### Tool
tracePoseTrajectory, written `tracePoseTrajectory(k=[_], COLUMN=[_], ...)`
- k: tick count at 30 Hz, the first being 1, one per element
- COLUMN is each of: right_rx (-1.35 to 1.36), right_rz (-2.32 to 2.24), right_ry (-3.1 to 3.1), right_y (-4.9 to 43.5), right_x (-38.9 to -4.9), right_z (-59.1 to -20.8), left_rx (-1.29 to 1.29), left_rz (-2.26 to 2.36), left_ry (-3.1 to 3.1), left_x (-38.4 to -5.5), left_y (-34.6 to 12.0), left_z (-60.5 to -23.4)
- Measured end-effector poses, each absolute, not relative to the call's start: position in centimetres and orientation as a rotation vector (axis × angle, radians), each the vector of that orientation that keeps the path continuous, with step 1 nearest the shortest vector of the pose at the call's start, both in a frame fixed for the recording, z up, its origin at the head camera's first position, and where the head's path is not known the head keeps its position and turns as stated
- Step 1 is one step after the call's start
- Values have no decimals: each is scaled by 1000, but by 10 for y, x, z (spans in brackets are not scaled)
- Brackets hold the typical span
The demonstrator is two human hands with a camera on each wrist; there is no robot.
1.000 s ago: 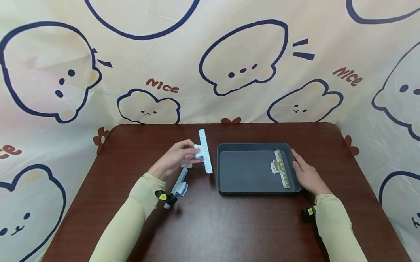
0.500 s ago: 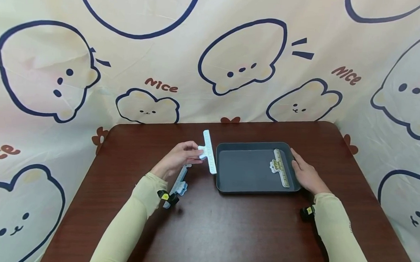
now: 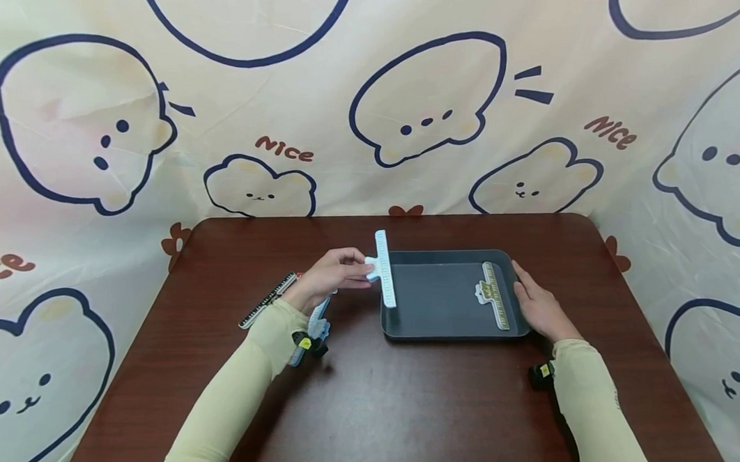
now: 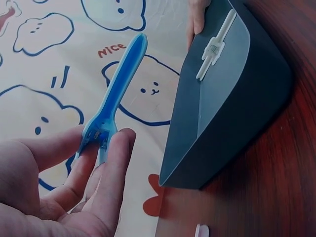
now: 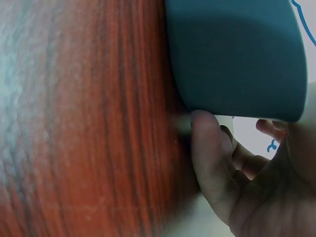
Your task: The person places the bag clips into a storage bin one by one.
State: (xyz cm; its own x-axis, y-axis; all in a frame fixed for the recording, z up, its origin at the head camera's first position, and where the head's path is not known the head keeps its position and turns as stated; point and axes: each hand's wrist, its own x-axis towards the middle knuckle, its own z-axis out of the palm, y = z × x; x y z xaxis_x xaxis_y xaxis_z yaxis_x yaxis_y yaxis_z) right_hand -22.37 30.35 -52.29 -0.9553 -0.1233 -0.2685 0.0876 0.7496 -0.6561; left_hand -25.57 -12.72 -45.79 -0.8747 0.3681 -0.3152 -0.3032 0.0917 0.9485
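My left hand [image 3: 336, 278] pinches a light blue ruler-edged clip [image 3: 384, 268] by its handles, over the tray's left rim. In the left wrist view the long blue jaw of this clip [image 4: 123, 79] points up, the thumb and fingers on its handles. My right hand [image 3: 545, 306] rests along the right side of the dark grey tray [image 3: 427, 329], fingers fairly straight. In the right wrist view its thumb touches the tray's wall [image 5: 237, 64] near a corner. Inside the tray, towards the right, lies a white and gold clip [image 3: 495, 297].
Beneath my left forearm lie another blue clip [image 3: 318, 326] and a dark striped clip [image 3: 266, 301], both partly hidden. The brown wooden table [image 3: 436, 409] meets a patterned cloth [image 3: 372, 189] at the back and sides.
My left hand has carried the blue clip rightward, from beside the tray to over its left rim. The dark striped clip has come into sight behind the wrist. My right hand stays put.
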Motion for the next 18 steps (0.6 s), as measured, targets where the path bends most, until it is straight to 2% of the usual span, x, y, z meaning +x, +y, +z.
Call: tracePoseTrajectory(k=[18], right_rx=[-35], right_rz=[-1013], right_ry=[2661], right_y=[301], right_x=[-222], right_z=[-520], left_rx=[157], left_rz=[1787], left_ry=[1844], left_x=[-263], left_y=[-86], left_z=[-456])
